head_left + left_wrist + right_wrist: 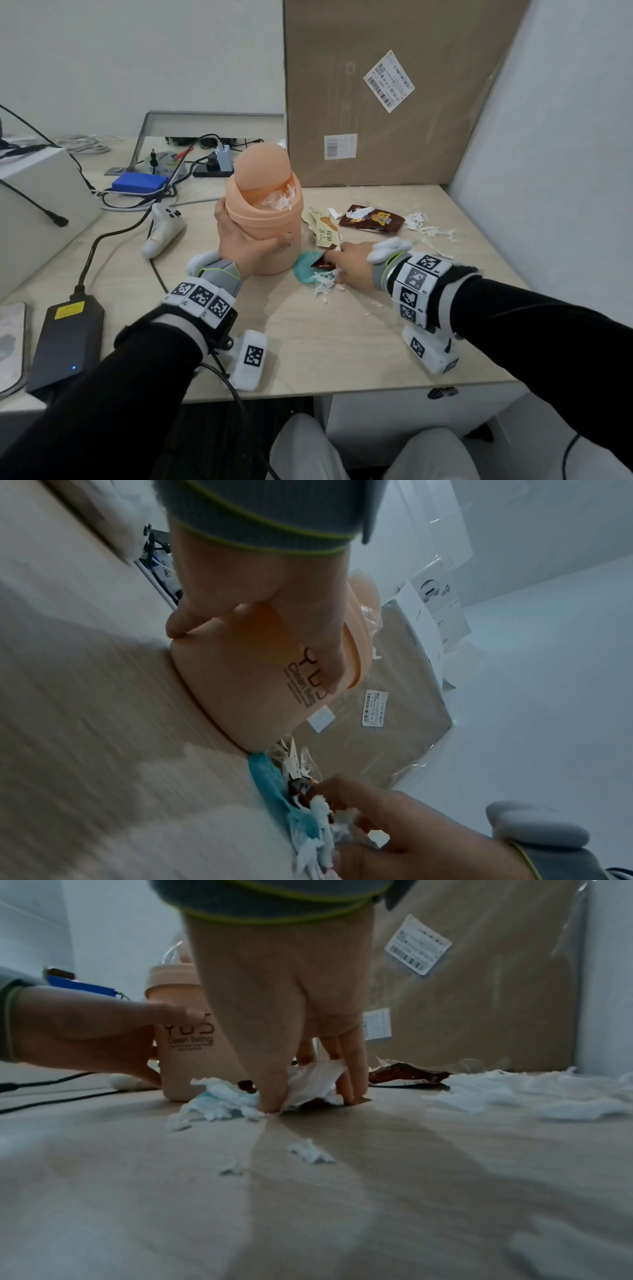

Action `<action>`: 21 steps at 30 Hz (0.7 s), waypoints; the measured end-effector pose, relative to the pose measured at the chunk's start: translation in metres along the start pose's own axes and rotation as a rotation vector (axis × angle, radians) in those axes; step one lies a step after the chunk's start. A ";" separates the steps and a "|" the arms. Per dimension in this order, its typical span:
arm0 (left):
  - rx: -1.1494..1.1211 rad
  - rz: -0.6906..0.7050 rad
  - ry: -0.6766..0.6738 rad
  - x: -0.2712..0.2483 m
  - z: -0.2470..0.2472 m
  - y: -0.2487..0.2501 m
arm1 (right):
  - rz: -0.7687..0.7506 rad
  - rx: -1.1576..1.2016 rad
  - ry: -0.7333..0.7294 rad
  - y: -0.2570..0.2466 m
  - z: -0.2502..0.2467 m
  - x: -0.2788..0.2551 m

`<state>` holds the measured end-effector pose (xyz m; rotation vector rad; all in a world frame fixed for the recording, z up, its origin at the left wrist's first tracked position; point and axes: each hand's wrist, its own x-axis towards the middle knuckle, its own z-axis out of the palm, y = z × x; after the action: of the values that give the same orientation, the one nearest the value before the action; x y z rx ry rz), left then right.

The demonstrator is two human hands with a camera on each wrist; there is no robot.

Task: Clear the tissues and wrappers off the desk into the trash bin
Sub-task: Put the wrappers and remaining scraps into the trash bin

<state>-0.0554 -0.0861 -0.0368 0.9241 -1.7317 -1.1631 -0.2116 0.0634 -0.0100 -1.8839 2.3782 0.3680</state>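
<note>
My left hand [239,243] grips the side of the peach swing-lid trash bin [270,219], which stands upright on the desk with white tissue scraps in its opening. Just right of the bin's base, my right hand [349,265] presses down and pinches a bunch of white tissue scraps [315,1083] between thumb and fingers; a dark brown wrapper piece [323,262] and a teal sheet [305,270] lie under it. A beige wrapper [323,228] and a brown snack wrapper [371,219] lie behind the hand. More torn tissue [428,226] is scattered to the right.
A big cardboard box [376,102] leans against the wall behind the desk. A white controller [164,229], a blue box [138,183], cables and a black power adapter [68,339] sit at the left. Small tissue bits [310,1152] dot the desk near me.
</note>
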 end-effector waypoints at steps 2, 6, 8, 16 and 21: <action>-0.003 -0.001 0.000 0.000 0.000 0.000 | -0.017 0.016 0.009 0.002 0.001 0.001; -0.003 0.001 -0.001 -0.001 0.000 0.001 | -0.028 -0.073 -0.007 0.000 0.001 0.008; -0.008 0.003 -0.002 -0.002 -0.001 0.002 | -0.021 -0.159 0.008 -0.004 0.000 0.009; -0.010 0.002 -0.007 -0.003 -0.001 0.003 | 0.029 0.025 0.251 0.018 0.000 0.000; 0.008 0.004 0.004 -0.003 0.000 0.002 | 0.022 -0.083 0.548 0.014 -0.031 -0.013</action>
<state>-0.0544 -0.0830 -0.0352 0.9267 -1.7360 -1.1517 -0.2196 0.0715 0.0250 -2.2281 2.7438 -0.0670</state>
